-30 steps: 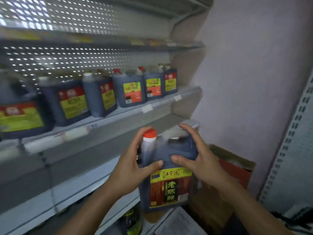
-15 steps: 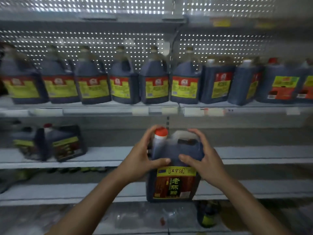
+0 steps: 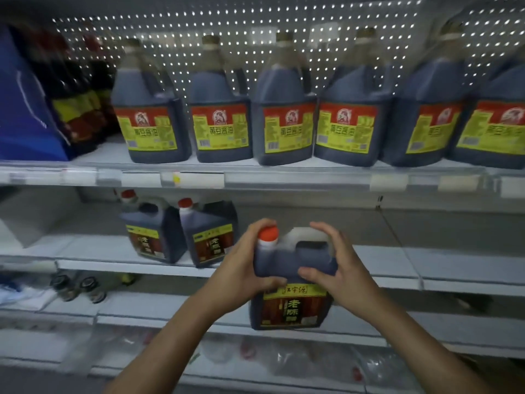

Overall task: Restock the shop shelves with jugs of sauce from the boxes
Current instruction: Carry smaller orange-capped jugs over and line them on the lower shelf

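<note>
Jug (image 3: 292, 280), full, dark sauce: prob. heavy, stiff plastic; left hand (image 3: 244, 268) & right hand (image 3: 338, 268) clamp its shoulders; moulded handle free

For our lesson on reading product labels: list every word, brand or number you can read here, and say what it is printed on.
"黄豆酱油": yellow labels of the upper shelf jugs.
"老陈", third character blurred: dark label of the held jug, gripped by left hand and right hand.
Yellow band above it: too blurred.
Middle shelf jugs: too blurred.
Price tags: unreadable.
</note>
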`<state>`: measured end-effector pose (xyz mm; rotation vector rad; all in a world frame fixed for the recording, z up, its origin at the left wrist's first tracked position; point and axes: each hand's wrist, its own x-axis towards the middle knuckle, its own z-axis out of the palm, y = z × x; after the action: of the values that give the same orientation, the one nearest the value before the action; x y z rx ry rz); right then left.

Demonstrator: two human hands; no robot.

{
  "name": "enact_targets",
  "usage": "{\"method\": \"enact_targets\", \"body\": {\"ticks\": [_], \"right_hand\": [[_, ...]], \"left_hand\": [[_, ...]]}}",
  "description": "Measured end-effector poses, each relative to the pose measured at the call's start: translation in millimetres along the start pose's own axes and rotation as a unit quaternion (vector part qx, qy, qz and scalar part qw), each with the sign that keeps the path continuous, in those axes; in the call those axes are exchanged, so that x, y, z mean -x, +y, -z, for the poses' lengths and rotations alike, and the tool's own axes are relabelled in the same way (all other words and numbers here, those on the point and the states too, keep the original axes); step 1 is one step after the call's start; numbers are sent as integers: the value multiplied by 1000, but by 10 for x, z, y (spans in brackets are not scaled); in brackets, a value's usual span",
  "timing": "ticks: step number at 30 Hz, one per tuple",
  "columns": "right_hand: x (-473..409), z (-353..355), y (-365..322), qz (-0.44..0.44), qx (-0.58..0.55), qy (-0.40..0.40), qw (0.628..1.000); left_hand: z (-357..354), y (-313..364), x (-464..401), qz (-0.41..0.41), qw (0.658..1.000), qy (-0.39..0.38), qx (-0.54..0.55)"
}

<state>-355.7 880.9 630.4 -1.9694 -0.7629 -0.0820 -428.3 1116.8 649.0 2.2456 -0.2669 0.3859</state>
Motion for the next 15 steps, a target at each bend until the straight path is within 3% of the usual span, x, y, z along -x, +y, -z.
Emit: {"method": "enact_targets", "body": {"ticks": [5, 15], "right_hand": [[-353, -300, 117, 0, 47, -45, 998], [-1113, -436, 467, 5, 115, 1, 993]], "left_hand": [[222, -496, -216, 3, 1000, -24, 9], [177, -1109, -918, 66, 997, -24, 34]]}}
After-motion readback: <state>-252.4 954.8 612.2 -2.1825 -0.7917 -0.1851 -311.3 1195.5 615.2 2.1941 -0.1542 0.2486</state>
